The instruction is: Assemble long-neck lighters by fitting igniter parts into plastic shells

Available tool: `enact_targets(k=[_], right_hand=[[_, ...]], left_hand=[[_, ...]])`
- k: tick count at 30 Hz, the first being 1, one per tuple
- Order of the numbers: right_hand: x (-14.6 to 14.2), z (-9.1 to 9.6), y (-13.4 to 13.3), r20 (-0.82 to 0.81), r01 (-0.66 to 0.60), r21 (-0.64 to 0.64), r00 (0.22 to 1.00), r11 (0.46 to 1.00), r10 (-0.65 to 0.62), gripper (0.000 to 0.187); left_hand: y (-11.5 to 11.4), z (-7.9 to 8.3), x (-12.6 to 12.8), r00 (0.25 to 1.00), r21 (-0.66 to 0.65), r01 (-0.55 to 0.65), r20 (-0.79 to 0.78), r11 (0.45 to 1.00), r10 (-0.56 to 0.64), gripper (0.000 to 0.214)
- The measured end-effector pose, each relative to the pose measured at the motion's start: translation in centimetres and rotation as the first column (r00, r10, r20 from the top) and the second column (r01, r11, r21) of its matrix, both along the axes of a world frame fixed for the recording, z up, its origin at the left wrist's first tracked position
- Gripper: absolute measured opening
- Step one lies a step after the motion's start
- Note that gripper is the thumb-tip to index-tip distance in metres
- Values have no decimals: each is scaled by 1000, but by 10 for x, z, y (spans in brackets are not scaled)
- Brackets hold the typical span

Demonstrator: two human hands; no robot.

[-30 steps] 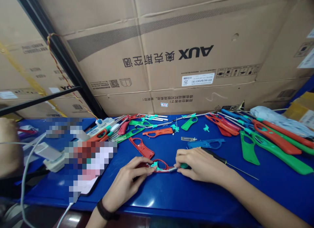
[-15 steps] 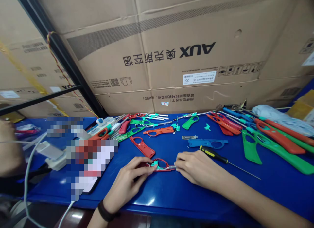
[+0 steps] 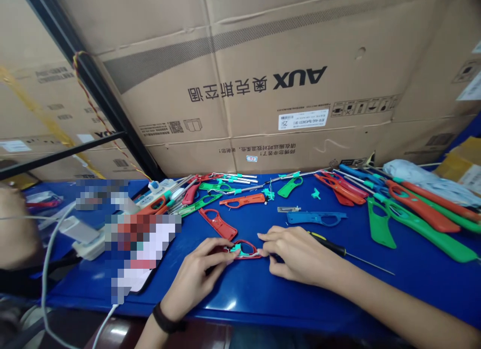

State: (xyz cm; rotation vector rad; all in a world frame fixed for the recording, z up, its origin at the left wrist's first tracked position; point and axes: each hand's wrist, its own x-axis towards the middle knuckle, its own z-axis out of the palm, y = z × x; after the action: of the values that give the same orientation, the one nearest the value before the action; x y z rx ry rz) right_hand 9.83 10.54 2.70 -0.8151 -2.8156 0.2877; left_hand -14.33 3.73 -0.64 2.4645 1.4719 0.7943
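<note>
My left hand [image 3: 205, 266] pinches the left end of a red lighter shell half [image 3: 250, 258] on the blue table, with its thumb over a teal trigger piece [image 3: 236, 248]. A thin white wire [image 3: 251, 255] runs along the inside of the shell. At the shell's right end, my right hand [image 3: 291, 253] has its fingertips closed on the wire, one finger stretched out above. Behind my left hand lies another red shell half [image 3: 218, 223]. A yellow-black screwdriver [image 3: 338, 247] lies partly behind my right hand, with a blue shell half [image 3: 317, 218] farther back.
Orange [image 3: 242, 199] and green [image 3: 290, 187] shell parts lie at the back. Assembled lighters [image 3: 424, 208] and metal tubes pile up on the right. A blurred phone [image 3: 150, 258], power strips [image 3: 90, 243] and another person's arm [image 3: 17, 228] are on the left. Cardboard [image 3: 244, 113] stands behind.
My right hand's fingers have shifted slightly left, with one finger lifting and stretching out. The metal tube seen at the shell's right end no longer shows. My left hand keeps its hold.
</note>
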Motion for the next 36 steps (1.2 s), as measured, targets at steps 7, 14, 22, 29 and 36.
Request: enact_targets(k=[7, 14, 22, 29, 36], right_hand=[[8, -4, 10, -140, -42, -63, 990, 997, 33, 35], [11, -10, 13, -312, 0, 38, 950, 999, 12, 31], [11, -11, 11, -486, -18, 144, 870, 989, 87, 26], [9, -17, 8, -487, -52, 187, 863, 981, 138, 24], [8, -20, 9, -474, -55, 204, 868, 977, 148, 22]], left_hand=[[-1, 1, 2, 1000, -7, -23, 18, 1000, 23, 26], [-2, 2, 3, 996, 19, -39, 86, 999, 37, 24], [22, 15, -24, 966, 81, -227, 144, 971, 213, 24], [77, 19, -54, 918, 125, -397, 84, 909, 389, 38], [127, 18, -45, 932, 122, -362, 36, 924, 360, 35]])
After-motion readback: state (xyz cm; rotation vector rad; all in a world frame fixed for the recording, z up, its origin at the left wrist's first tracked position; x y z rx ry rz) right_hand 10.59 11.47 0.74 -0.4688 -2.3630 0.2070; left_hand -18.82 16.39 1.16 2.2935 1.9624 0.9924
